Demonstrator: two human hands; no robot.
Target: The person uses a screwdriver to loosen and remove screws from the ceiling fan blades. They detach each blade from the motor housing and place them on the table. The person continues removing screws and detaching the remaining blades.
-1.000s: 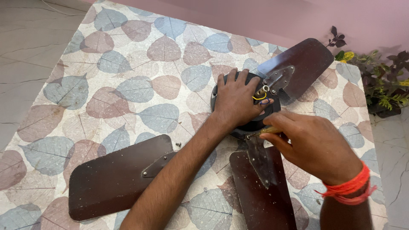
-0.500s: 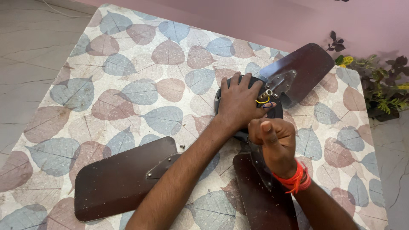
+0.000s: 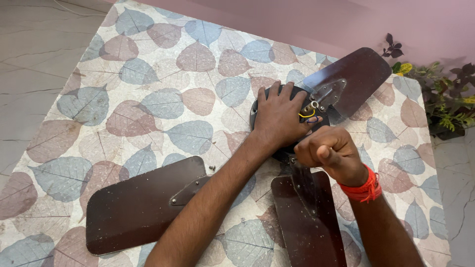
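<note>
Hands both at the hub of a dark brown ceiling fan lying on a leaf-print cloth; hub taken as reference for all positions. Head view, now: left hand spread flat on top of the hub, fingers splayed toward its far rim, palm pressing down. Right hand just below the hub on the near side, curled into a tight fist with thumb tucked on top; whatever it grips is hidden inside the fist, so cannot tell what, or whether anything, is held. Red thread band on that wrist. Short stub with yellow and blue wires stands up from the hub, just right of the left fingers. Blades: one blade attached up-right of the hub; one near blade directly below it, its metal bracket running up under the fist; one loose blade down-left of the hub, apart from it. Small screw on the cloth, between the loose blade and the hub. Change against the head view one second ago: right hand then lay open-fingered, reaching in from the right; half a second ago it was already closed, and it has since rotated about the bracket's hub end. Left hand unchanged. Judgement: fastener at the near blade's joint is being turned while the hub is braced. Plants right of the hub, off the cloth.
</note>
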